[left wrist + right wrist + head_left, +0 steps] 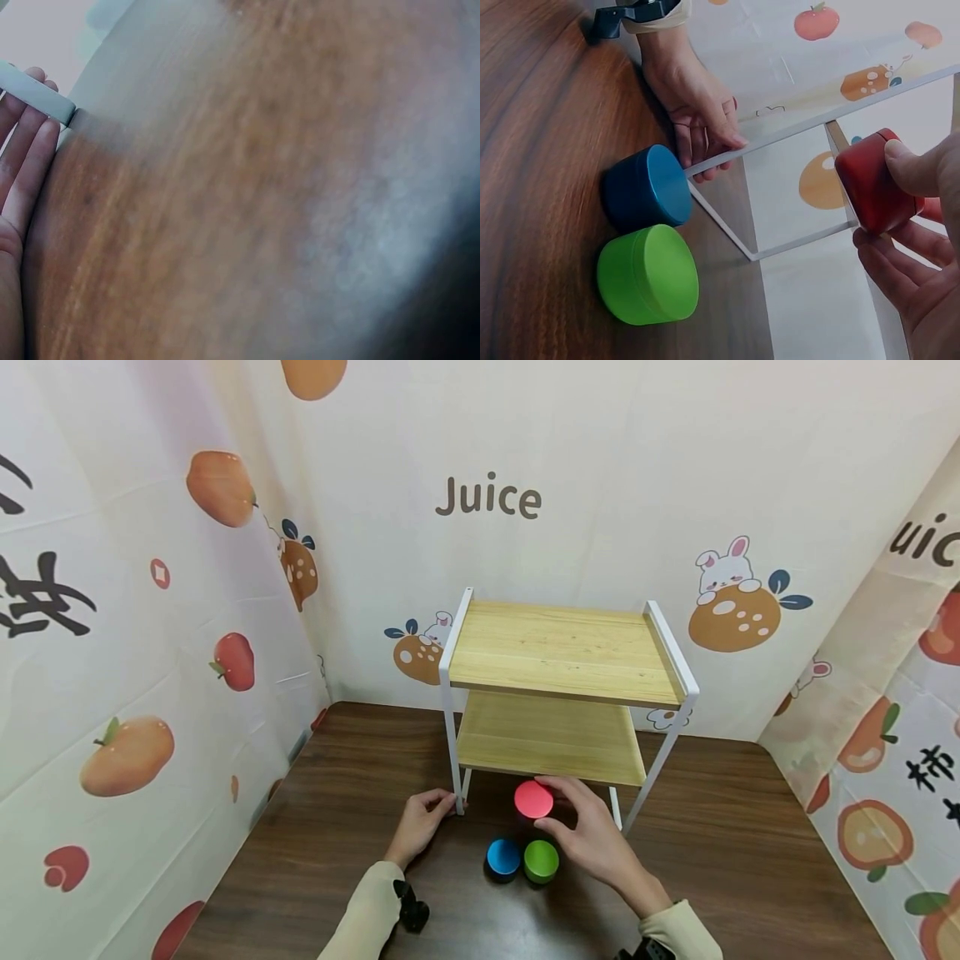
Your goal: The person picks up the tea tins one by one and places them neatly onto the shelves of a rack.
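A small red lidded tin (533,799) is held between the thumb and fingers of my right hand (596,843). In the right wrist view the red tin (874,184) is off the table, near the shelf frame's front. My left hand (420,828) pinches the foot of the front left white leg (452,743) of a two-tier shelf rack; the left wrist view shows fingers (34,161) behind that leg (34,94). A blue tin (503,857) and a green tin (541,861) stand side by side on the table before the rack.
The rack has a wooden upper board (562,652) and a wooden lower board (551,739) between white side frames. It stands on a dark wooden table (322,843). Printed fruit cloth (600,485) hangs behind and along both sides.
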Tool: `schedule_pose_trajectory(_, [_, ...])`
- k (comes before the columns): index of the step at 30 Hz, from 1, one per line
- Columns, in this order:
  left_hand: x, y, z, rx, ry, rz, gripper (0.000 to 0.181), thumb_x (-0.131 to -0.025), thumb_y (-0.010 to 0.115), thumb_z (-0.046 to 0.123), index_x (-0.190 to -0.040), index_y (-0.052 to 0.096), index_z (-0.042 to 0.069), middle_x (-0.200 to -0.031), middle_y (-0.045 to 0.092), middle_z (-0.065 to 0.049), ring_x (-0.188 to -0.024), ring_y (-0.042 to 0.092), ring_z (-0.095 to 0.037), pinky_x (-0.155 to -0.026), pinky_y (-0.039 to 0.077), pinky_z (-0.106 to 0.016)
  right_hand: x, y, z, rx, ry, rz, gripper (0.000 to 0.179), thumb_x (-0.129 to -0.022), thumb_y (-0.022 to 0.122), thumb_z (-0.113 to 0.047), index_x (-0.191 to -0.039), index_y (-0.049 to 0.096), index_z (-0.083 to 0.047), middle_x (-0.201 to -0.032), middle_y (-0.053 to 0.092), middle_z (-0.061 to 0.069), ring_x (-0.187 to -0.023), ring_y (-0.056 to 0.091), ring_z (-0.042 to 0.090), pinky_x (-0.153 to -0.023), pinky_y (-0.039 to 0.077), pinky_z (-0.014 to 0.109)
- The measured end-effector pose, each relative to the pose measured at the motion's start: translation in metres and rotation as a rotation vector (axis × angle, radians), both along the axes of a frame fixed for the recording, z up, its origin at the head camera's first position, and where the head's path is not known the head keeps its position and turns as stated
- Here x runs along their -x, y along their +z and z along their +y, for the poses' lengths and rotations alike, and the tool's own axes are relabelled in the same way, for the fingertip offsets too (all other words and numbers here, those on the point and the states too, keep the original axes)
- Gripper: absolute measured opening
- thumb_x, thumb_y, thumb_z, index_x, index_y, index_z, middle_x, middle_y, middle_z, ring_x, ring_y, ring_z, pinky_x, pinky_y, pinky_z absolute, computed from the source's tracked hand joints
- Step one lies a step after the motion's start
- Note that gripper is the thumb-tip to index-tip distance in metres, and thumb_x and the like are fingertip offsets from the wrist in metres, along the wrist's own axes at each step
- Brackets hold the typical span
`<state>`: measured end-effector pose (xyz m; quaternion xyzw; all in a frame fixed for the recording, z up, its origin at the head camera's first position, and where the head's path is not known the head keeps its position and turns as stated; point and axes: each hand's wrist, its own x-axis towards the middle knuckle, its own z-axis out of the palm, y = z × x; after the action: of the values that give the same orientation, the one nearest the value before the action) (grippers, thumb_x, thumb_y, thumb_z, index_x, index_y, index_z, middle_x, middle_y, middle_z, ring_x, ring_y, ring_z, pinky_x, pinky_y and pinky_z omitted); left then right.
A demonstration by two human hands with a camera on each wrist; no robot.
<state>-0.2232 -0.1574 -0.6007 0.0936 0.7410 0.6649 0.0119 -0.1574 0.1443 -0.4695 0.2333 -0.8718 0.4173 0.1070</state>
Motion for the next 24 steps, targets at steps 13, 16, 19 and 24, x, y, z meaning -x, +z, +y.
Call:
schedule_pose_trajectory(13, [0.0002, -0.0001, -0.0008, 0.001, -0.002, 0.002, 0.027, -0.107, 0.063, 0.018, -0.108, 0.076, -0.006, -0.108, 0.079, -0.025, -0.098, 0.076, -0.012, -0.089, 0.061, -0.024, 0.0011, 0.0041, -0.0052, 0.009, 0.000, -0.031, 0.057, -0.086, 0.087, -0.008, -0.139, 0.065, -0.011, -0.135, 0.068, 0.004, -0.112, 0.071, 0.018, -0.098, 0.060, 0.036])
schedule_pose_trajectory(16, [0.0007, -0.0005, -0.0005, -0.005, -0.006, -0.003, 0.028, -0.107, 0.063, 0.018, -0.109, 0.076, -0.006, -0.109, 0.079, -0.025, -0.098, 0.076, -0.011, -0.090, 0.061, -0.024, 0.0012, 0.0044, -0.0060, 0.009, -0.001, -0.031, 0.057, -0.086, 0.087, -0.008, -0.139, 0.065, -0.011, -0.135, 0.068, 0.004, -0.112, 0.071, 0.018, -0.098, 0.060, 0.036])
schedule_pose_trajectory(19, [0.0013, -0.0008, 0.0001, -0.008, -0.008, -0.003, 0.027, -0.107, 0.063, 0.017, -0.109, 0.076, -0.006, -0.109, 0.079, -0.025, -0.097, 0.076, -0.010, -0.090, 0.061, -0.025, 0.0009, 0.0046, -0.0070, 0.008, -0.005, -0.028, 0.057, -0.086, 0.087, -0.008, -0.138, 0.065, -0.011, -0.135, 0.068, 0.004, -0.111, 0.071, 0.018, -0.098, 0.060, 0.036])
schedule_pose_trajectory(24, [0.0005, -0.0002, 0.0006, -0.014, -0.003, 0.017, 0.026, -0.107, 0.063, 0.015, -0.107, 0.076, -0.007, -0.107, 0.079, -0.026, -0.096, 0.075, -0.007, -0.089, 0.061, -0.024, 0.0009, 0.0042, -0.0084, 0.010, 0.002, -0.022, 0.057, -0.086, 0.087, -0.008, -0.138, 0.065, -0.010, -0.135, 0.069, 0.004, -0.111, 0.072, 0.018, -0.098, 0.060, 0.036])
